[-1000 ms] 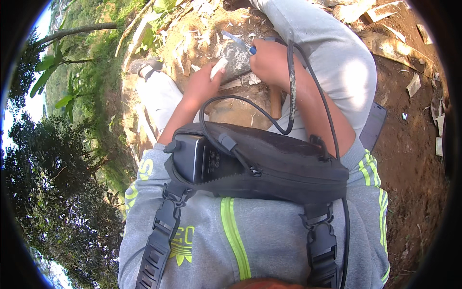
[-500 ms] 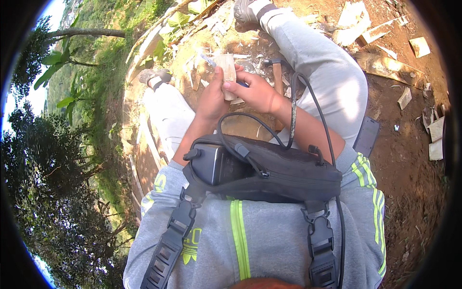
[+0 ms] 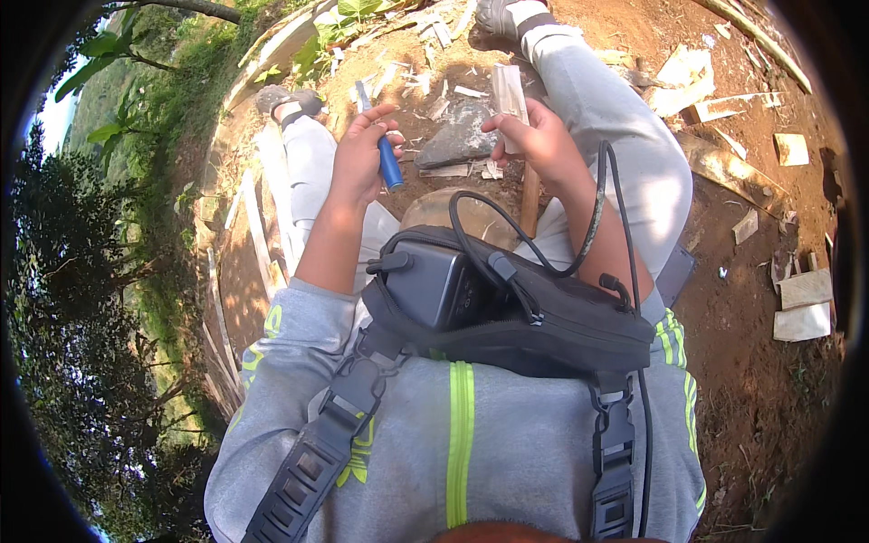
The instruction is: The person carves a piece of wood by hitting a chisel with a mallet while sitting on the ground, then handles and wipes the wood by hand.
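My left hand [image 3: 360, 161] is closed around a blue-handled tool with a narrow blade [image 3: 391, 167]; the blade points up and away from me. In my right hand [image 3: 543, 145] is a pale, flat piece of wood [image 3: 509, 95], pinched between thumb and fingers and held upright. The two hands are apart, above the ground between my legs. Below my right hand shows a wooden handle [image 3: 529, 201]; its upper end is hidden behind the hand. A grey flat stone [image 3: 459, 136] lies between and beyond the hands.
Wood chips [image 3: 416, 80] litter the dirt ahead. A black waist bag [image 3: 543, 312] with a looping cable [image 3: 593, 217] crosses my lap. Split wood pieces [image 3: 804, 303] lie at the right, and a dark phone-like slab [image 3: 674, 271] rests beside my right leg. Long sticks [image 3: 258, 231] lie left.
My hands have moved apart from their shared hold on the wood. The left now has the blue-handled tool off to the left; the right has carried the wood to the right.
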Motion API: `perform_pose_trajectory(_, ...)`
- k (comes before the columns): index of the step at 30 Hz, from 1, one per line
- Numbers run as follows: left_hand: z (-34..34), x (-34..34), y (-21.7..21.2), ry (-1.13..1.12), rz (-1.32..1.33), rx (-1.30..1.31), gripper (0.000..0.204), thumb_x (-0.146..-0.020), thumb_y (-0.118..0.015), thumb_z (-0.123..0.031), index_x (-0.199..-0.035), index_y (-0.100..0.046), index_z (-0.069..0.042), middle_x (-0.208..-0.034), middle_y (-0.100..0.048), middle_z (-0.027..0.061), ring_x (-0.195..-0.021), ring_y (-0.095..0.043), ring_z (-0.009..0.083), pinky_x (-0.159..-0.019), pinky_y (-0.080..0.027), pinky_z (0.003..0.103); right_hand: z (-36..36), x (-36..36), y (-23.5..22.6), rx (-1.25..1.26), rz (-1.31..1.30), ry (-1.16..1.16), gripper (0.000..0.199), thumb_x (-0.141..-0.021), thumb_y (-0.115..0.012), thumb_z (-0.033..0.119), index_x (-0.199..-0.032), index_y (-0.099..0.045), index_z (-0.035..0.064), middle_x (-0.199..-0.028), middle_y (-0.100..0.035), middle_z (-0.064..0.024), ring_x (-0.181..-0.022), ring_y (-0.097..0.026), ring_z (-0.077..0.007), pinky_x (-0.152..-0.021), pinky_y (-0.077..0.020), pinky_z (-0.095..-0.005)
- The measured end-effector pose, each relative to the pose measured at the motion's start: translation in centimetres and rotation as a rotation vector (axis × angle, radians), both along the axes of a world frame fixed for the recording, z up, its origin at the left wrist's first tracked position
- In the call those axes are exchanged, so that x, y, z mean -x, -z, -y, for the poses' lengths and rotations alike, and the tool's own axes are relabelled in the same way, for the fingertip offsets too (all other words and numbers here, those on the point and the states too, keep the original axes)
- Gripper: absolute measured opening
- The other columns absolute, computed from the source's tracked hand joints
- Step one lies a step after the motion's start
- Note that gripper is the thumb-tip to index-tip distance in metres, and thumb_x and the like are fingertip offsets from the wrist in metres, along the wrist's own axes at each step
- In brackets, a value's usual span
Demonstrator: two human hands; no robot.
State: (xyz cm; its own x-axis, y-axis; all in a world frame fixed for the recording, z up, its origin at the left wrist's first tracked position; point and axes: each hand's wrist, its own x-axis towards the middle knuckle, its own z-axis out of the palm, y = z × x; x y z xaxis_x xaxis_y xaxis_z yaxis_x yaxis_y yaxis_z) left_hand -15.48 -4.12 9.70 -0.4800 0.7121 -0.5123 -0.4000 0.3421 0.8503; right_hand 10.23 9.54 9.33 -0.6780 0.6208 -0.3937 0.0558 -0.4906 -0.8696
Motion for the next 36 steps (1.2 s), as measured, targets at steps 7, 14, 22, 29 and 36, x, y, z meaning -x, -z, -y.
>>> perform_pose_trajectory(7, 3.7, 5.9, 7.9, -0.134, -0.044, 0.096, 0.056, -0.107, -0.053, -0.005, -0.159, -0.034, -0.010, -0.117, -0.072, 0.0138, -0.076, -0.062, 0.0106, -0.059, -0.053, 0.026, 0.2, 1.8, 4.4, -0.674, 0.642, -0.177, 0.060, -0.094, -0.071, 0.021, -0.148, -0.052, 0.0033, -0.114, -0.075, -0.0255, -0.099, -0.075, -0.0343, -0.088, -0.0571, -0.0437)
perform_pose_trajectory(14, 1.4, 5.9, 13.1, -0.175, 0.108, 0.041, 0.068, -0.106, -0.050, -0.012, -0.168, -0.024, -0.002, -0.118, -0.075, 0.0118, -0.073, -0.061, 0.0109, -0.061, -0.053, 0.026, 1.8, 7.4, 6.0, -1.156, 1.028, -0.572, 0.045, -0.109, -0.057, 0.045, -0.145, -0.062, 0.0185, -0.116, -0.076, -0.0216, -0.107, -0.074, -0.0414, -0.092, -0.0577, -0.0530)
perform_pose_trajectory(22, -0.2, 5.1, 17.0, 0.366, -0.378, 0.286, 0.070, -0.095, -0.074, -0.028, -0.157, -0.050, -0.006, -0.115, -0.077, 0.0138, -0.099, -0.075, 0.0281, -0.086, -0.059, 0.042, 2.6, 10.8, 6.1, -1.331, 1.218, -0.772, 0.048, -0.106, -0.062, 0.044, -0.148, -0.062, 0.0201, -0.104, -0.076, -0.0189, -0.091, -0.077, -0.0390, -0.075, -0.0612, -0.0508)
perform_pose_trajectory(29, -0.1, 3.2, 15.2, 0.642, -0.477, 0.285, 0.060, -0.093, -0.078, -0.025, -0.143, -0.056, -0.001, -0.123, -0.075, 0.0218, -0.118, -0.071, 0.0407, -0.100, -0.057, 0.050, 3.6, 11.7, 6.1, -1.411, 1.295, -0.825, 0.044, -0.107, -0.059, 0.046, -0.144, -0.065, 0.0221, -0.098, -0.076, -0.0203, -0.091, -0.076, -0.0414, -0.077, -0.0598, -0.0541)
perform_pose_trajectory(36, 0.0, 4.0, 14.0, 0.663, -0.427, 0.296, 0.053, -0.094, -0.076, -0.021, -0.139, -0.057, -0.001, -0.126, -0.074, 0.0229, -0.120, -0.071, 0.0414, -0.099, -0.057, 0.051, 1.3, 12.4, 5.1, -1.382, 1.248, -0.947, 0.046, -0.107, -0.059, 0.044, -0.146, -0.065, 0.0200, -0.102, -0.078, -0.0194, -0.097, -0.076, -0.0400, -0.079, -0.0592, -0.0539)
